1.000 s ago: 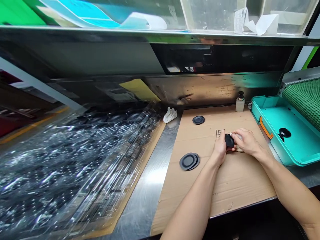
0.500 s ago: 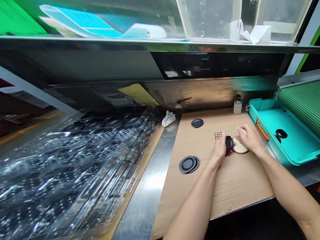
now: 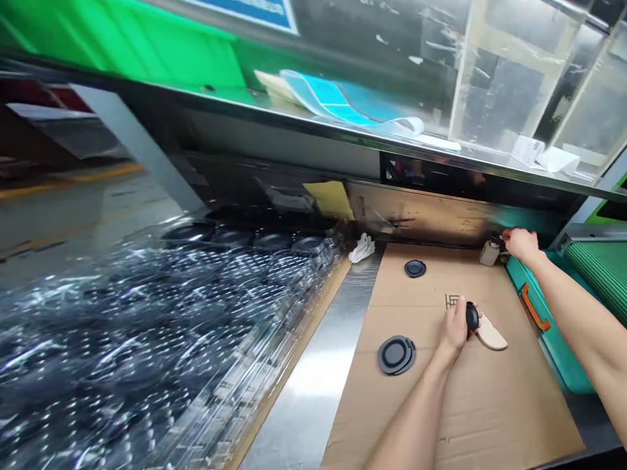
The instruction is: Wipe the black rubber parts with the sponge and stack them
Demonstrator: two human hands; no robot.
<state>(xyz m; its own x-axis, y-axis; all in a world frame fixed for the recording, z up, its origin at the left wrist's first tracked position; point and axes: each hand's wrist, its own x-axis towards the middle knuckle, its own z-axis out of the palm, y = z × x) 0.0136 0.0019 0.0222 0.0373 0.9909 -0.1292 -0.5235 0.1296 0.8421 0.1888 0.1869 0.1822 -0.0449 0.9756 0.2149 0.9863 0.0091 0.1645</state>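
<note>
My left hand (image 3: 455, 328) is closed around a round black disc-shaped part (image 3: 471, 316), held upright above the cardboard (image 3: 431, 411). A beige flat pad (image 3: 492, 334) lies beside those fingers. At the back right, my right hand (image 3: 522, 244) is closed in a pinch at the top of a small pale bottle (image 3: 488, 253) with a dark cap. Whatever sits between its fingertips is too small to make out. To the left of my left hand lie dark round parts (image 3: 394, 355), overlapping, and a single one (image 3: 415, 268) farther back.
Clear plastic trays of black parts (image 3: 196, 313) cover the left side. A crumpled white cloth or glove (image 3: 362, 249) lies by the metal strip (image 3: 313, 385). At the right stands a teal bin (image 3: 563, 359) with an orange latch (image 3: 535, 307), below a green belt (image 3: 600, 261).
My right hand has moved from beside the beige pad to the bottle at the back. My left hand still holds the black part. The camera view has turned left and tilted.
</note>
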